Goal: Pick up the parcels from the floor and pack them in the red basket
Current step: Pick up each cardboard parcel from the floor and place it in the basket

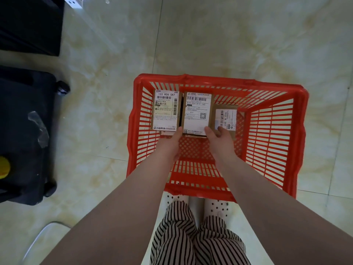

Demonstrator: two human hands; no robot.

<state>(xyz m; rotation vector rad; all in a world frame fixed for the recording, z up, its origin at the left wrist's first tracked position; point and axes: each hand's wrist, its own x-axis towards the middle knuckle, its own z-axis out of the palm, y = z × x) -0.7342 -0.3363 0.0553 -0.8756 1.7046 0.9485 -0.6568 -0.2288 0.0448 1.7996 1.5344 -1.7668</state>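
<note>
Head view, middle parcel between both hands' fingertips

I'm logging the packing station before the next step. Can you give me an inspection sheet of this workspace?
Surface: pale marbled tile floor.
Job's things: red basket on the floor; three labelled parcels in a row at its far wall: left parcel, middle parcel, right parcel.
Clutter: nothing seen loose on the floor.
Hands: left hand and right hand hold the middle parcel's near end.
Cables: nothing seen.
Surroundings: black suitcase at left.
</note>
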